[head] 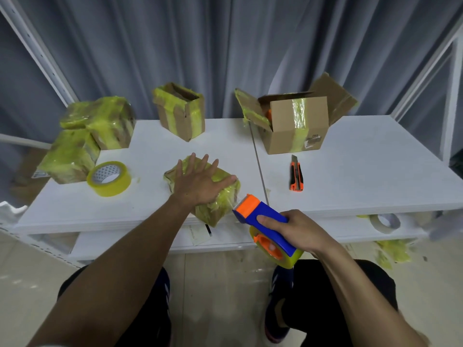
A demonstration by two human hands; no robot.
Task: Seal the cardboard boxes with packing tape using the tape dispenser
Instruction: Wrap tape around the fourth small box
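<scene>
A small cardboard box (215,207) wrapped in yellowish tape lies at the table's front edge. My left hand (200,182) presses flat on its top, fingers spread. My right hand (295,230) grips a blue and orange tape dispenser (265,221) just right of the box. The dispenser's orange toothed end points at the box's right side, and a strip of tape runs from it to the box. The tape roll in the dispenser hangs below the table edge.
Three taped boxes (100,121) stack at the left. A spare tape roll (109,178) lies beside them. An open taped box (179,111) and a larger open box (298,123) stand at the back. An orange utility knife (296,176) lies right of centre.
</scene>
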